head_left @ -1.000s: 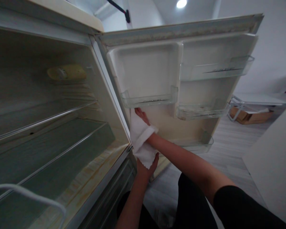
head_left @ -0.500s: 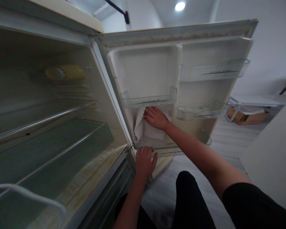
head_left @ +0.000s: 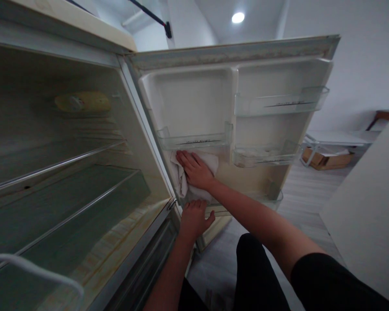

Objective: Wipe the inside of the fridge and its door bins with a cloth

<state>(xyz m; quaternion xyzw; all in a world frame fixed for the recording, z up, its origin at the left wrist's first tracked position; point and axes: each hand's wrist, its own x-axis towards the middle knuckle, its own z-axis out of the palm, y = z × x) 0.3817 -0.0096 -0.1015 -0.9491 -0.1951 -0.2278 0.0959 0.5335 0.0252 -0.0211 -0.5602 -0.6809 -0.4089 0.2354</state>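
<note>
A white cloth (head_left: 202, 190) lies against the inner face of the open fridge door (head_left: 194, 95), below a clear door shelf (head_left: 197, 140). My right hand (head_left: 196, 170) presses flat on it, fingers spread and pointing up and left toward the hinge side. Just below, my left hand (head_left: 196, 218) rests at the door's lower edge by the bottom shelf, its fingertips over the rim and its thumb apart. The cloth's lower part reaches close to the left fingertips.
To the left is the fridge interior with glass shelves (head_left: 65, 216) and a yellowish lamp cover (head_left: 84, 102). A white cable (head_left: 35, 268) crosses the lower left. A cardboard box (head_left: 327, 160) sits under a white table (head_left: 337, 137) at right.
My right hand and the cloth have moved left along the door toward the hinge. My left hand stays at the lower edge. The whole view has shifted slightly.
</note>
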